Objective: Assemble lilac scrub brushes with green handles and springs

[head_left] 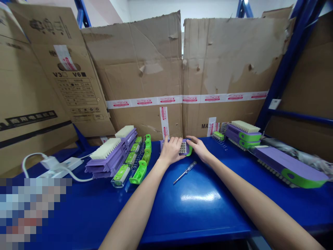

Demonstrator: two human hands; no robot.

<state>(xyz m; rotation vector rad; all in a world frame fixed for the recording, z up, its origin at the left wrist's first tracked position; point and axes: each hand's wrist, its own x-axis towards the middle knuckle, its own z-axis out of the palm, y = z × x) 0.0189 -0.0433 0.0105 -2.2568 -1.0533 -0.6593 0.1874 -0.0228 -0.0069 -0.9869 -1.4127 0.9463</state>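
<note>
A purple scrubbing brush (pixel 183 147) with a green end lies near the back of the blue table, its bristle side up. My left hand (pixel 171 148) is wrapped over its left part, with the thumb along the near edge, and hides much of it. At the green end, my right hand (pixel 198 147) grips with thumb and fingers, some of which are hidden. Just in front of the brush lies a screwdriver (pixel 185 172) with a clear handle. Nothing touches it.
Left stand stacked purple brush bodies (pixel 104 163), clear-and-green water tanks (pixel 121 173), springs (pixel 137 152) and green end caps (pixel 139 172). Brushes with green ends (pixel 243 135) are stacked right, beside a larger blurred brush (pixel 288 163). A power strip (pixel 58 169) lies far left. Cardboard (pixel 145 76) walls the back.
</note>
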